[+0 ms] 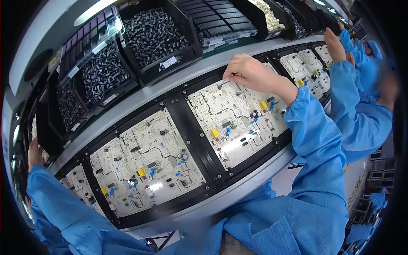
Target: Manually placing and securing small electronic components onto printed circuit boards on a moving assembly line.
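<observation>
My right hand (251,73) is over the far edge of a white circuit board (199,117), thumb and fingers pinched together. A tiny dark spot shows between the fingertips; whether it is a part or a gap is unclear. The board carries yellow, blue and black components and sits in a black frame (193,146). At the far left, my left hand (35,154) reaches to a dark bin beside small cream-coloured parts (35,126). Its fingertips are mostly hidden there. A second similar board (140,144) lies between my arms.
Behind the boards stand black bins of small dark parts (155,36), more dark parts (104,72), trays of black components (219,19) and a bin of cream parts (267,15). Further boards (304,68) continue right, where a co-worker's blue sleeve (352,97) and hand (335,44) reach over the line.
</observation>
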